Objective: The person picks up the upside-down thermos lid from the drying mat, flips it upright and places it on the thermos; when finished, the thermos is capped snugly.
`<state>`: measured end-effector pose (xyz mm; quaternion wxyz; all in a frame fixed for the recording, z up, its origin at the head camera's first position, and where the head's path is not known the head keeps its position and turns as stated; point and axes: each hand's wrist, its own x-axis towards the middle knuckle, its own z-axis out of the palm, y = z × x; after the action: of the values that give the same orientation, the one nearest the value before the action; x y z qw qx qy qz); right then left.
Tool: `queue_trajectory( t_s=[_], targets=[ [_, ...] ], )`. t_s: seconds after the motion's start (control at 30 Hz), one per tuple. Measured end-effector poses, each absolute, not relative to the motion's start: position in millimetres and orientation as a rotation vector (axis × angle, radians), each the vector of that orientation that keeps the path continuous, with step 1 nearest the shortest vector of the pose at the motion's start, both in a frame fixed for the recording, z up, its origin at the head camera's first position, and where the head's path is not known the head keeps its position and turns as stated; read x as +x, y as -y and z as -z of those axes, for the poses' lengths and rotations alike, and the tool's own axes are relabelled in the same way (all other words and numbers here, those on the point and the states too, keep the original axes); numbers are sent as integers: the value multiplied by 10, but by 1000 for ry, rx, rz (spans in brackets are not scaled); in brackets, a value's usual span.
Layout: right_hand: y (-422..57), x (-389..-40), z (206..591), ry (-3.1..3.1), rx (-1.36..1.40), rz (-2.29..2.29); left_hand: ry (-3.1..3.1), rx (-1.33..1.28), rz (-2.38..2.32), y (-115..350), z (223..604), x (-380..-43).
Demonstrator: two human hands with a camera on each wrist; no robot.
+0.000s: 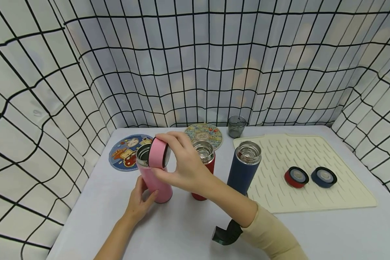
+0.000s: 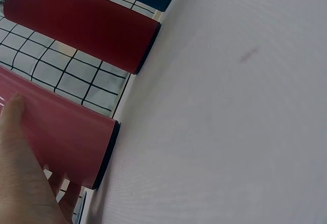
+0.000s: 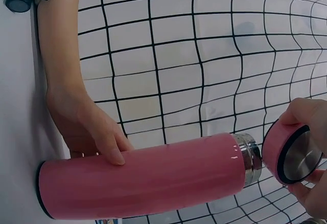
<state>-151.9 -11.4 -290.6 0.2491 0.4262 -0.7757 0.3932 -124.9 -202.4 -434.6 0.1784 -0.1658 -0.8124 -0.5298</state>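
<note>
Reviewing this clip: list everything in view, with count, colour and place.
Pink bottle: one, pink, standing on the table
Pink lid: one, pink, tilted at its mouth
Red bottle: one, red, beside it
Blue bottle: one, dark blue, right of the red
Red lid, blue lid: one each, on cream mat
Cream mat: one, cream, table right
Round mats: two, blue and multicoloured, table rear
Cup: one, grey see-through, table rear
Table: one, white, underneath
Grid: one, black, around table
Left hand: one, holds pink bottle
Right hand: one, holds pink lid
</note>
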Motion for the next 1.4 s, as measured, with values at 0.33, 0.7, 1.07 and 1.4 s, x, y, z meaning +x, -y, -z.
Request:
queue_trajectory(
  t_s=[0.33,0.7,1.07,1.4],
  targets=[
    [236,-1666,2903,2137,1171,-1070,2294,-481,1490,2035,4338,-1265],
    [366,-1762,2955,2146,1162,-1230,2330,-450,1497,2026,4343,-1259],
    [468,-1829,3046,2139,1251,-1458,2320,-455,1491,2039,4350,-1254],
    [529,-1849,3056,2145,1236,-1510,2295,-490,1481,2047,4355,-1268]
  ],
)
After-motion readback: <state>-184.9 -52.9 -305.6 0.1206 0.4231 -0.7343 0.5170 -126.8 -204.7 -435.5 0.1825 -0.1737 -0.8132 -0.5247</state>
